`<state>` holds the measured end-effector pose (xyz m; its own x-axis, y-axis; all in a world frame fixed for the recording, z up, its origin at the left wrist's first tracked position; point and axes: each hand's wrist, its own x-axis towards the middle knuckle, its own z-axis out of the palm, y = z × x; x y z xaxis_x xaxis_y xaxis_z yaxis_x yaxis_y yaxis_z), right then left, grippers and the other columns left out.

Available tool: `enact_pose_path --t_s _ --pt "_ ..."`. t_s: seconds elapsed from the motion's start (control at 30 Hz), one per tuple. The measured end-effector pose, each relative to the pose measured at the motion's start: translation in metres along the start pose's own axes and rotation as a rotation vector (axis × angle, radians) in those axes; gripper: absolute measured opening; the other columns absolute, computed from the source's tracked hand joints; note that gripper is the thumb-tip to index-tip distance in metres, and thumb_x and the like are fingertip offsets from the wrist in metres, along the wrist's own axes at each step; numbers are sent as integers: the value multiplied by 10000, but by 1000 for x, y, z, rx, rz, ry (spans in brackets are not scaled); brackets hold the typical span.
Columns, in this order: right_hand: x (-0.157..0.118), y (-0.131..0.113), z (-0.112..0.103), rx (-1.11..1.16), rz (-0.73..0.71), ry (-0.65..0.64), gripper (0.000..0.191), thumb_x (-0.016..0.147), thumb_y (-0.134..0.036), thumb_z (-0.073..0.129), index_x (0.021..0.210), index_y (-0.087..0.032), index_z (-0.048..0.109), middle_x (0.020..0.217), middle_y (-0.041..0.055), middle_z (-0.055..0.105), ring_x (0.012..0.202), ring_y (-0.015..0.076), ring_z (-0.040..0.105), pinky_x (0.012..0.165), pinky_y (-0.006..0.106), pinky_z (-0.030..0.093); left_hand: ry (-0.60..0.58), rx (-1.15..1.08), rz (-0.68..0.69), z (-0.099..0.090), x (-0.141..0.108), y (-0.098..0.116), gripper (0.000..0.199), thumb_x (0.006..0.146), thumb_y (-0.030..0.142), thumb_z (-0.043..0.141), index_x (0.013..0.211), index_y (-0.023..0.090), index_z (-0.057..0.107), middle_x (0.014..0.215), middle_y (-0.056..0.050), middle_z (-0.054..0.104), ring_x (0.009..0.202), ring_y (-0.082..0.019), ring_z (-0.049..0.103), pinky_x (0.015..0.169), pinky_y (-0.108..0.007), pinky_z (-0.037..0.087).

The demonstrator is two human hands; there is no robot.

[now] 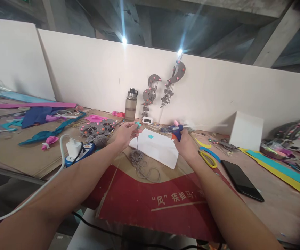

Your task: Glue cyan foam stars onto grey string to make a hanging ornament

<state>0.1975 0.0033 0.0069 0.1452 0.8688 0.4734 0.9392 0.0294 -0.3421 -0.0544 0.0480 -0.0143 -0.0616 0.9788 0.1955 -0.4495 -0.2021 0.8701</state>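
My left hand [125, 134] pinches a small teal cut-out [138, 124] between thumb and fingertips, above the left edge of a white sheet [162, 151]. Grey yarn [136, 156] runs down from that hand to a loose coil on the cardboard. Wrapped around a blue glue gun [177, 132] is my right hand [187, 143], over the sheet's right side. The gun's nozzle end points left, apart from the teal piece. A second teal flower-shaped cut-out [150, 136] lies flat on the sheet.
Yellow-and-blue scissors [207, 159] and a black phone [241, 180] lie at right. A water bottle [130, 106] stands behind. Grey felt pieces [97, 130] and a white charger [74, 148] are at left. Moon-shaped hangings [177, 73] hang on the white board.
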Motion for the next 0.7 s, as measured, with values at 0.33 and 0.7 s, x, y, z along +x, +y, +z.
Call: enact_pose_path --t_s 0.33,0.7 --pt "-15 -40 10 1185 136 -239 228 699 -327 635 852 -205 517 755 -19 543 605 93 512 592 278 559 -11 -11 -18 3 -4 -6 211 696 200 741 785 123 566 727 -52 660 676 -142 672 639 -247 529" --pt "-21 -95 -17 1136 -246 -103 289 812 -286 506 1088 -214 454 914 19 633 602 88 546 604 264 511 -7 -74 -36 3 -4 -6 167 734 186 715 774 119 567 724 -61 672 698 -172 691 727 -313 555"
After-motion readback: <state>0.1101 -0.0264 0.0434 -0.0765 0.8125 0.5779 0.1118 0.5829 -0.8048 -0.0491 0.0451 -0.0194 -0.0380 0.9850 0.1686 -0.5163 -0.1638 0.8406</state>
